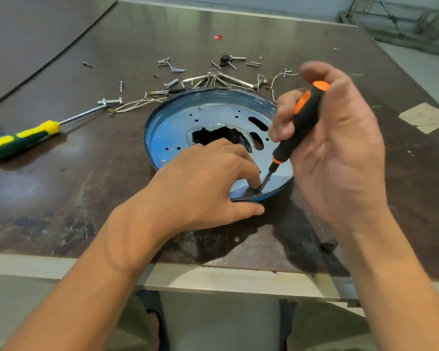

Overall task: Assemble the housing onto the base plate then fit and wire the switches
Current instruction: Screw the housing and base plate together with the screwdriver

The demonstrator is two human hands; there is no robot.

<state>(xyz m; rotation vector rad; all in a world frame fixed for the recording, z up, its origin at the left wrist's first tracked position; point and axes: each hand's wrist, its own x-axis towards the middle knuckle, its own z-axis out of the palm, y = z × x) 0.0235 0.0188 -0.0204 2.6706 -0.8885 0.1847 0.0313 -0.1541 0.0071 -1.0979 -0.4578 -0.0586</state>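
Note:
A round blue housing (178,122) with a shiny perforated base plate (213,117) inside lies on the brown table. My left hand (208,183) rests on its near rim, thumb outside the wall and fingertips pinching a small screw (259,191) at the inner edge. My right hand (332,148) grips a black and orange screwdriver (299,127) by the handle, fingers curled round it. Its tip stands on that screw, tilted down to the left.
A yellow and green screwdriver (20,140) lies at the left. Beyond the housing, loose screws and bolts (170,65), hex keys (228,79), white wires (134,105) and a small black part (224,60) are scattered. The table's front edge (213,277) runs below my wrists.

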